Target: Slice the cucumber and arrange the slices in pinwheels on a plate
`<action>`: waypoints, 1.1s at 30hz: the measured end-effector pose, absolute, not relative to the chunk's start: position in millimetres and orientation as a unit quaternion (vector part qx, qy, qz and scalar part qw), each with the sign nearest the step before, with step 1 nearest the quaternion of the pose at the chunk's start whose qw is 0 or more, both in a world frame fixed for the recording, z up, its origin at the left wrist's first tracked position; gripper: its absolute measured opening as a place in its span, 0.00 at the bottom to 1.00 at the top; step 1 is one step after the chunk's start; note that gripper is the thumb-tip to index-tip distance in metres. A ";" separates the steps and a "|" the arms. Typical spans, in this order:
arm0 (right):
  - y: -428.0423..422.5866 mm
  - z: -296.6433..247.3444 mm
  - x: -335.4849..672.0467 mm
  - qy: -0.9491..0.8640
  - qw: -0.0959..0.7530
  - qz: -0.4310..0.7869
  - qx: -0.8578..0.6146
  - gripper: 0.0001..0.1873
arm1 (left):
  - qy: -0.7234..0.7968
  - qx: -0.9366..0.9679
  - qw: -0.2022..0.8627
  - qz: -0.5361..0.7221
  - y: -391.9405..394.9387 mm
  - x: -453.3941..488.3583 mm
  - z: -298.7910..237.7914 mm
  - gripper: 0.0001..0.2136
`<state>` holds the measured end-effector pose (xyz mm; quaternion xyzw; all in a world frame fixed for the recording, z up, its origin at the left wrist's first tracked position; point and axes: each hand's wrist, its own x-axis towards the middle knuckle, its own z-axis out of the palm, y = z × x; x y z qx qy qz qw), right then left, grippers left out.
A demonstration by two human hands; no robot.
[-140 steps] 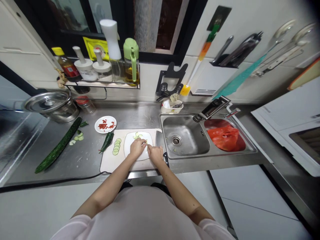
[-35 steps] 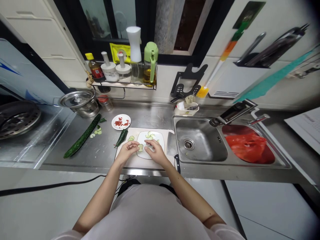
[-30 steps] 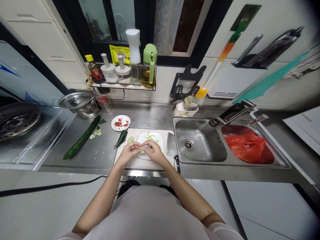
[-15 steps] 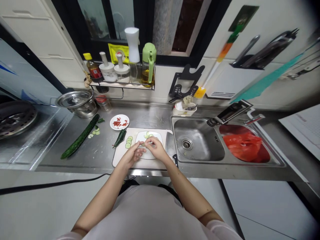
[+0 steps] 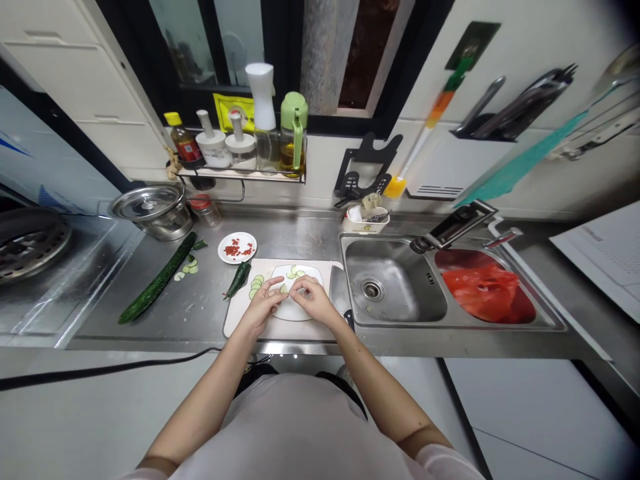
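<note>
The left hand [image 5: 266, 305] and right hand [image 5: 313, 299] meet over the square plate [image 5: 300, 313], fingertips near each other. The left's thumb and fingers stand loosely curled; the right's thumb and forefinger are drawn close. A pale cucumber slice [image 5: 284, 289] shows between them; which hand pinches it is too small to tell.

The plate sits within the edges of the board [image 5: 239, 323], some cut pieces [image 5: 296, 272] near its far rim. The board's front edge runs close to the counter's lip, leaving only a narrow strip of steel. On its left margin lies a row of slices [image 5: 256, 287], with a green pepper [image 5: 238, 280] along that edge. The knife [image 5: 341, 288] fills the right side, close to the sink [image 5: 400, 272]. Beyond the board, counter [image 5: 290, 235] stretches to the wall, giving more room than the front.
</note>
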<state>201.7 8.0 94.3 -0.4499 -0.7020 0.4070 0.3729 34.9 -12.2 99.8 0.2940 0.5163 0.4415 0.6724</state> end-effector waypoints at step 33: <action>46.9 81.0 237.5 -0.703 0.255 0.456 -0.483 0.04 | 0.569 0.403 0.547 0.464 -2.5 59.1 69.0 0.11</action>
